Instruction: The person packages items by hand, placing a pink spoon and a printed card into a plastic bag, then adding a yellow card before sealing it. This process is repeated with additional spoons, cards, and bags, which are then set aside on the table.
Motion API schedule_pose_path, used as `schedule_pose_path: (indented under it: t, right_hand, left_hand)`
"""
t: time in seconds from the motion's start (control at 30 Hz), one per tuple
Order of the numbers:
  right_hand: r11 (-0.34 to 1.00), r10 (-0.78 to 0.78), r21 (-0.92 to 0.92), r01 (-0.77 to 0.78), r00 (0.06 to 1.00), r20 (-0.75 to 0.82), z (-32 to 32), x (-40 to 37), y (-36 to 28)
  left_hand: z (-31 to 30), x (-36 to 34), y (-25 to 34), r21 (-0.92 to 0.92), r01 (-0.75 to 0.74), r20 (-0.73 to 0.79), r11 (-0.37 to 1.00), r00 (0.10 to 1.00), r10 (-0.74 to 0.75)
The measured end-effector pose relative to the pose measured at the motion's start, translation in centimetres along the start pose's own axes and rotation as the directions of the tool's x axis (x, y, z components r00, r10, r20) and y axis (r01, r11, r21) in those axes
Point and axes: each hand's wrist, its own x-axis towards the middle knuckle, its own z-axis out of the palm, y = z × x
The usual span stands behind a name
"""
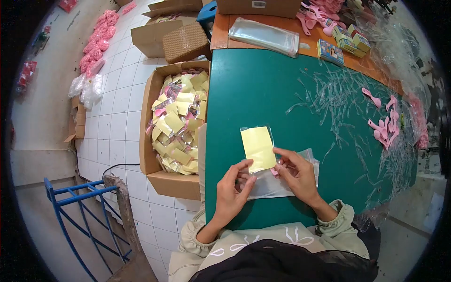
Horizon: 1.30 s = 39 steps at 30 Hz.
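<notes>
Between both hands, above the green table, is a clear plastic packet with a yellow card (257,145) in it. My left hand (233,190) pinches its lower left corner between thumb and fingers. My right hand (298,176) holds its lower right edge, with a bit of a pink item (274,172) showing by the fingertips. Beneath the hands, a stack of clear plastic bags (270,187) lies on the table near its front edge, partly covered by the hands.
Left of the table (253,84), a cardboard box (149,164) holds many yellow-card packets (174,121). Clear strips (336,94) and pink spoons (386,129) lie on the right. Plastic sleeves (265,36) and small card stacks (330,51) sit at the back. A blue metal frame (84,188) stands lower left.
</notes>
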Motion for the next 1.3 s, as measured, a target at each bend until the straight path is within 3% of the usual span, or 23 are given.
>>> schedule_pose_path:
  t: [0.1, 0.2, 0.23, 0.3, 0.33, 0.43, 0.5, 0.6, 0.63, 0.7, 0.8, 0.83, 0.9, 0.93, 1.0, 1.07, 1.1, 1.2, 1.23, 1.3]
  right_hand:
    - [0.995, -0.038, -0.090, 0.040, 0.999, 0.029, -0.5, -0.2, 0.1]
    - [0.923, -0.222, -0.328, 0.202, 0.975, -0.027, -3.4, 0.4, -1.1]
    - [0.886, -0.269, -0.411, 0.214, 0.960, -0.080, -5.4, 0.7, -1.1]
    - [0.824, -0.214, -0.565, 0.035, 0.943, -0.254, -10.3, 1.0, -1.4]
    - [0.673, -0.337, -0.739, 0.031, 0.902, -0.270, -14.0, 1.2, 0.4]
    - [0.268, -0.478, -0.942, -0.201, 0.821, -0.311, -24.5, 0.6, 4.6]
    - [0.227, -0.281, -0.913, -0.339, 0.875, -0.395, -29.0, 0.7, 5.4]
    - [0.190, -0.216, -0.916, -0.354, 0.895, -0.391, -31.5, 1.4, 6.9]
    - [0.170, -0.254, -0.939, -0.299, 0.908, -0.335, -31.9, 1.6, 7.1]
    - [0.121, -0.317, -0.975, -0.187, 0.923, -0.216, -31.8, 1.8, 7.0]
    - [0.282, -0.326, -0.938, -0.199, 0.900, -0.289, -30.9, 2.4, 5.5]
    - [0.499, -0.385, -0.862, -0.094, 0.866, -0.318, -30.8, 2.4, 5.3]
    - [0.852, -0.288, -0.522, 0.050, 0.876, -0.387, -27.5, 2.8, 2.1]
    - [0.950, -0.229, -0.291, 0.113, 0.887, -0.402, -25.2, 3.0, -0.1]
    - [0.972, -0.205, -0.183, 0.146, 0.910, -0.361, -21.9, 3.3, -2.4]
    - [0.985, -0.170, -0.014, 0.174, 0.934, -0.315, -19.6, 4.0, -3.0]
    - [0.983, -0.181, -0.016, 0.185, 0.943, -0.280, -18.3, 4.4, -3.7]
    - [0.878, -0.351, -0.445, 0.176, 0.868, -0.350, -17.0, 5.9, -3.3]
    - [0.577, -0.595, -0.812, 0.095, 0.729, -0.338, -16.1, 6.0, -4.1]
    - [0.762, -0.467, -0.635, 0.124, 0.785, -0.407, -16.3, 5.8, -4.5]
  left_hand:
    - [-0.4, 0.0, 0.4, 0.006, -0.044, 0.021, 0.999, 0.999, 0.044]
    - [-1.7, -0.2, 1.4, -0.175, -0.037, -0.049, 0.984, 0.998, 0.029]
    - [-3.0, -0.5, 1.9, -0.111, -0.023, -0.064, 0.994, 0.998, 0.016]
    - [-5.6, -0.6, 2.5, -0.069, -0.025, -0.186, 0.997, 0.982, 0.011]
    - [-6.8, -0.5, 2.5, -0.090, -0.041, -0.288, 0.995, 0.957, 0.013]
    - [-11.3, 0.2, 0.6, 0.065, -0.094, -0.482, 0.993, 0.869, 0.113]
    - [-14.1, 1.4, -2.5, 0.149, -0.136, -0.590, 0.979, 0.783, 0.198]
    - [-17.5, 1.5, -6.0, 0.149, 0.220, -0.629, 0.964, 0.773, -0.079]
    - [-18.3, 1.3, -7.2, 0.191, 0.262, -0.626, 0.946, 0.775, -0.089]
    - [-18.2, 1.1, -7.4, 0.150, 0.199, -0.600, 0.968, 0.797, -0.070]
    - [-17.6, 0.9, -6.3, 0.107, 0.183, -0.576, 0.977, 0.813, -0.089]
    - [-17.6, 1.0, -6.2, 0.111, 0.160, -0.578, 0.981, 0.814, -0.067]
    - [-17.5, 1.6, -5.7, 0.167, 0.109, -0.560, 0.980, 0.828, 0.004]
    - [-17.2, 2.1, -5.2, 0.195, 0.043, -0.516, 0.980, 0.854, 0.066]
    - [-15.7, 3.3, -3.2, 0.242, -0.095, -0.421, 0.966, 0.886, 0.193]
    - [-12.7, 4.3, 0.2, 0.255, -0.117, -0.367, 0.960, 0.906, 0.209]
    - [-11.2, 4.6, 2.2, 0.295, -0.186, -0.299, 0.937, 0.914, 0.275]
    - [-7.4, 5.3, 5.4, 0.303, -0.354, -0.112, 0.885, 0.909, 0.402]
    - [-6.3, 5.4, 6.1, 0.347, -0.388, -0.047, 0.854, 0.902, 0.429]
    - [-4.6, 5.4, 6.5, 0.420, -0.462, 0.097, 0.781, 0.879, 0.467]
